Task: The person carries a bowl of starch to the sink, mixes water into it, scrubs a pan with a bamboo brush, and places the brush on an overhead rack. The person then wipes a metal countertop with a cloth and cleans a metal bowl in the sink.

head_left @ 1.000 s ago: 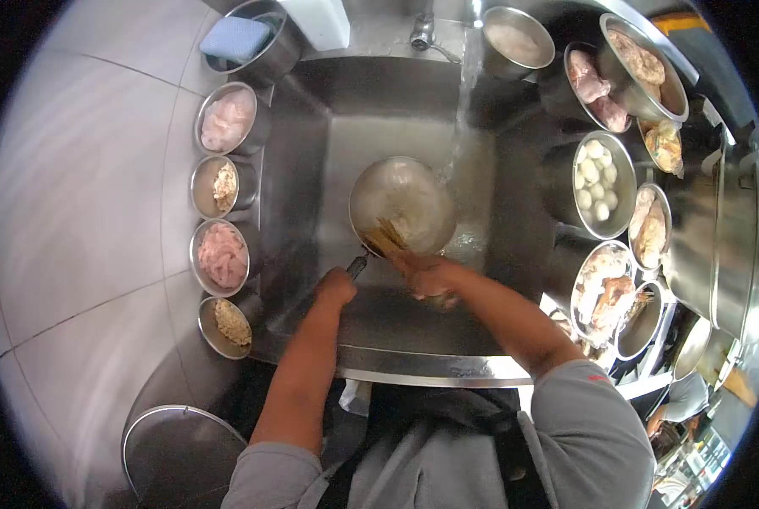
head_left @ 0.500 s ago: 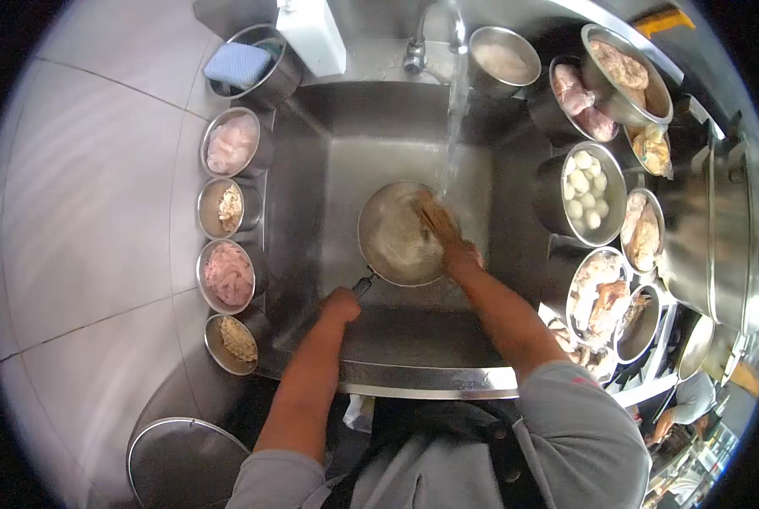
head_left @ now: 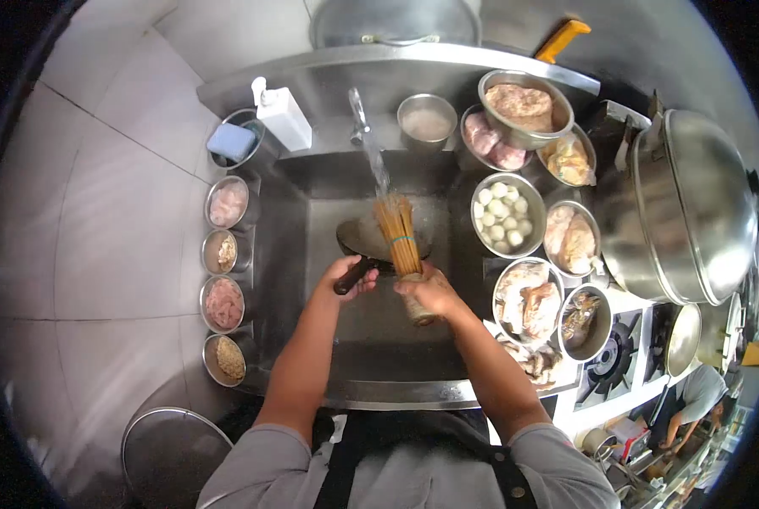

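Observation:
My left hand (head_left: 346,276) is closed around the black handle of a wok (head_left: 351,234), which is tilted in the steel sink (head_left: 329,197). My right hand (head_left: 429,290) grips a bamboo wok brush (head_left: 399,231) by its bound lower end, with the bristles pointing up toward the tap. Running water (head_left: 378,170) falls from the tap (head_left: 359,119) onto the bristle tips. The brush hides the middle of the wok.
Bowls of meat and pale balls (head_left: 505,219) line the sink's right side. Small tins of pink meat (head_left: 224,304) and other food stand along the left. A soap bottle (head_left: 284,117) and blue sponge (head_left: 231,142) sit at back left. A lidded steel pot (head_left: 710,204) is far right.
The brush has come up out of the wok and turned bristles-up under the water. The wok, lying flat with water in it before, is now tilted. My head view has shifted.

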### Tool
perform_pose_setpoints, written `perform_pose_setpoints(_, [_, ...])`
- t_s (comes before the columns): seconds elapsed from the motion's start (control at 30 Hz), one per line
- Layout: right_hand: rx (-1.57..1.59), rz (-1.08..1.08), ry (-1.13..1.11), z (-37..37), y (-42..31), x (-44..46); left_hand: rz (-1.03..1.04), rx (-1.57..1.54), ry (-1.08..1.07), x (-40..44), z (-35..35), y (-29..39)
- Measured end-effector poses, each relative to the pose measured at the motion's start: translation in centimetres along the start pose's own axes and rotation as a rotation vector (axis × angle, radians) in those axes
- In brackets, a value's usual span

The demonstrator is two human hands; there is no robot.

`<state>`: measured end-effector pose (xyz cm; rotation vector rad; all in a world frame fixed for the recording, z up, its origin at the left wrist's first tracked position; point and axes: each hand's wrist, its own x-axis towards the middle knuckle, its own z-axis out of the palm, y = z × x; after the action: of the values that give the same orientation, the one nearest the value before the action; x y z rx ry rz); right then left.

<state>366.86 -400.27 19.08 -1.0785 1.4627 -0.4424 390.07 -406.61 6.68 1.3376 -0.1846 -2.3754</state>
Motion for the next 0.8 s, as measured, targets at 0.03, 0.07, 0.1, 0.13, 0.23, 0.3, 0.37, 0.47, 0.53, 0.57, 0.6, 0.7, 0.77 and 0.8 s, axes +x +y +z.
perform_pose_setpoints(0.03, [0.332, 0.019, -0.046, 1.1, 1.8, 1.6, 0.044, -0.058, 0.016, -0.3, 0.9, 0.5])
perform_pose_setpoints(0.07, [0.332, 0.003, -0.048, 1.1, 1.0, 1.3, 0.058, -0.050, 0.017, -0.1, 1.2, 0.8])
perform_pose_setpoints(0.1, [0.700, 0.063, -0.162, 1.2, 0.3, 0.9, 0.019, -0.028, -0.024, 0.2, 1.4, 0.9])
perform_pose_setpoints(0.13, [1.068, 0.129, -0.279, 1.1, -0.1, 0.5, -0.024, -0.006, -0.064, 0.6, 1.6, 0.8])
perform_pose_setpoints(0.23, [1.209, 0.114, -0.414, 0.2, 0.2, 0.0, 0.035, 0.008, 0.088, 1.8, 2.7, -0.2])
perform_pose_setpoints(0.3, [1.340, 0.143, -0.433, -0.4, 0.0, -1.1, -0.029, -0.053, 0.030, 2.4, 3.0, -0.5])
perform_pose_setpoints(0.37, [1.195, 0.133, -0.351, -0.8, 0.0, -3.3, -0.092, 0.050, -0.016, 4.0, 2.9, -0.7])
perform_pose_setpoints(0.47, [0.898, 0.115, -0.137, -0.2, 3.3, -5.4, -0.083, 0.299, -0.031, 4.6, 4.9, -1.8])
perform_pose_setpoints(0.53, [0.596, 0.011, 0.050, 0.5, 6.2, -6.6, 0.051, 0.484, 0.095, 6.5, 4.5, -2.7])
perform_pose_setpoints(0.57, [0.465, 0.024, 0.121, 0.3, 6.8, -7.6, 0.031, 0.573, 0.157, 8.0, 3.2, -3.7])
perform_pose_setpoints(0.6, [0.335, 0.036, 0.190, 0.1, 7.4, -8.4, 0.057, 0.630, 0.164, 6.0, 3.8, -4.3])
perform_pose_setpoints(0.7, [0.091, 0.023, 0.204, -0.6, 8.6, -9.8, 0.235, 0.676, 0.238, 1.1, 4.1, -6.5])
perform_pose_setpoints(0.77, [-0.011, 0.045, 0.082, -0.9, 8.0, -10.7, 0.324, 0.784, 0.276, -1.0, 2.6, -7.1])
perform_pose_setpoints(0.8, [-0.002, 0.034, 0.070, -0.7, 8.4, -10.4, 0.417, 0.890, 0.289, -1.9, 1.8, -7.3])
